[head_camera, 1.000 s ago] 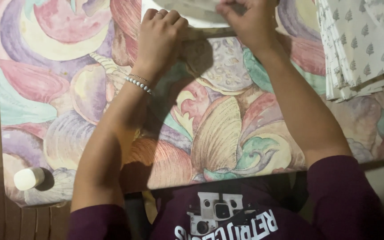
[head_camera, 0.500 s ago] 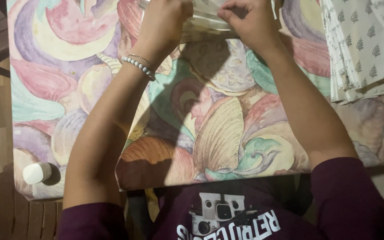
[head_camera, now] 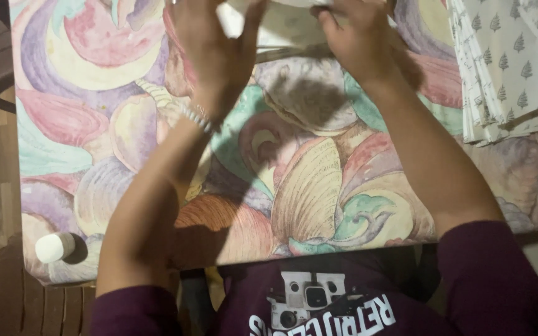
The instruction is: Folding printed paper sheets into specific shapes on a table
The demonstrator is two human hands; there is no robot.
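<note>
Both hands meet at the far edge of a table spread with a pastel swirl-patterned cloth (head_camera: pixel 319 205). The left hand (head_camera: pixel 216 46) has its fingers curled down onto the near edge of a pale sheet of paper (head_camera: pixel 281 25), thumb tucked against it; the right hand (head_camera: pixel 359 40) pinches the same sheet just beside the left, fingertips pressed flat. Both are closed on the paper rather than released, though the top of the frame cuts off the fingertips and the far part of the sheet.

The sheet lies on the cloth beyond the hands. Its visible near edge runs left to right, so its long axis appears to lie across the person's body, though its full outline is out of view, so which way it points cannot be told for certain.

To handle the paper well, the judgement is that both hands should press evenly along that near edge, keeping it square to the table side and holding one end steady while the other smooths it, so the paper does not skew or crumple.

Right of the sheet, a stack of white papers printed with small trees (head_camera: pixel 512 68) lies apart from the right hand. Well away from the sheet, at the near left corner, lies a small white cylinder (head_camera: pixel 54 247). A beaded bracelet (head_camera: pixel 195 117) circles the left wrist.
</note>
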